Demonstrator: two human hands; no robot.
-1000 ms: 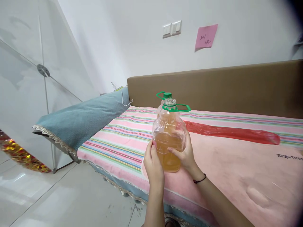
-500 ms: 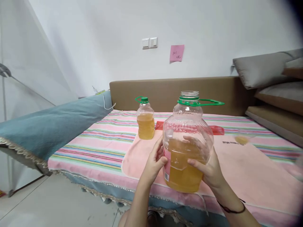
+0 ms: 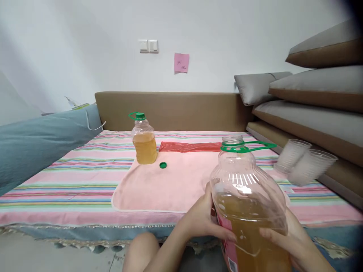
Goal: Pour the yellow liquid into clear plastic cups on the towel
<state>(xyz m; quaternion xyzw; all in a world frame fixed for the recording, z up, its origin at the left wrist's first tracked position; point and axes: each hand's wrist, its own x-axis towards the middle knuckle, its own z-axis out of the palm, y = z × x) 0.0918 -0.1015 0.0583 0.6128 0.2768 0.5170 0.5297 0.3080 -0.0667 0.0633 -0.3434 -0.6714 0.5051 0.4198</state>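
A large clear plastic jug [image 3: 252, 211] of yellow liquid is held between my two hands, close to me at the lower right. Its mouth has no cap, and a green carry ring circles the neck. My left hand [image 3: 205, 219] grips its left side by the pink label, thumb in front. From the right, my right hand [image 3: 286, 236] is wrapped around it, partly seen through the plastic. A smaller jug [image 3: 145, 147] with similar liquid and a green cap stands upright at the back left. On the pink mat lies a loose green cap [image 3: 163, 165].
Two stacks of clear plastic cups [image 3: 293, 155] lean at the right beside piled cushions [image 3: 312, 109]. A red plastic strip [image 3: 184, 147] lies along the back of the pink mat [image 3: 159, 189]. A blue bolster [image 3: 51, 139] borders the left side of the striped sheet.
The large jug has come closer to me and lower, still in both hands. My view has swung right, showing the cup stacks and more cushions. The loose green cap is now visible.
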